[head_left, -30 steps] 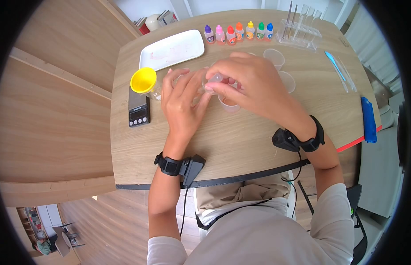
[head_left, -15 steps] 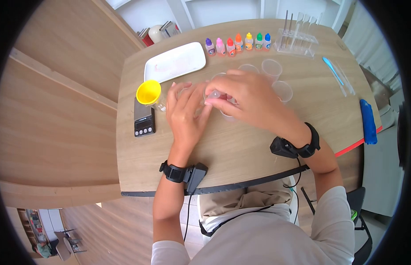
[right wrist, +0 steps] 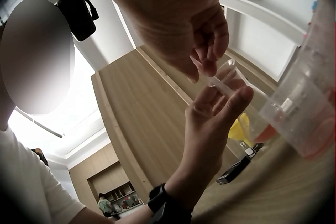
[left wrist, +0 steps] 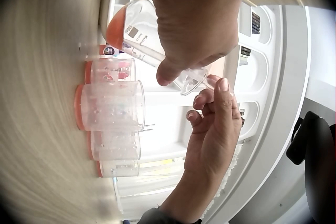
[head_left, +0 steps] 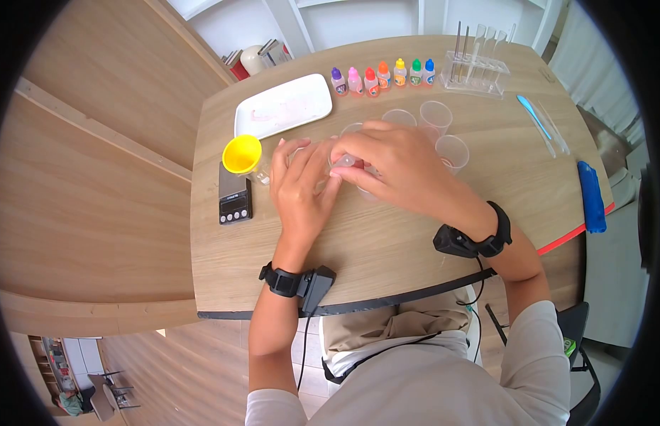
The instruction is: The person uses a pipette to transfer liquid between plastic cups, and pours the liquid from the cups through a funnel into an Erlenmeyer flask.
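Observation:
My left hand [head_left: 301, 184] grips a clear conical flask [left wrist: 140, 24] by its neck. The flask is tilted, with orange-red liquid gathered in its base. Over its mouth, my right hand [head_left: 401, 162] pinches the bulb of a translucent plastic dropper [right wrist: 222, 86] between thumb and fingers. The dropper's stem points down into the flask's neck. Both hands cover most of the flask in the head view. Close beside them stand several clear plastic cups [left wrist: 111, 106], with orange-red liquid at the bottom.
Dropper bottles in several colours, among them a purple one [head_left: 338, 84], line the table's back. A white tray [head_left: 321, 85], a yellow funnel [head_left: 242, 154] and a black scale [head_left: 235, 206] are at left. At right are a test tube rack [head_left: 479, 84] and a blue tool [head_left: 532, 113].
The head view has shifted, so the table appears lower and slightly further right. Both hands keep their holds on the flask and the dropper, staying close together.

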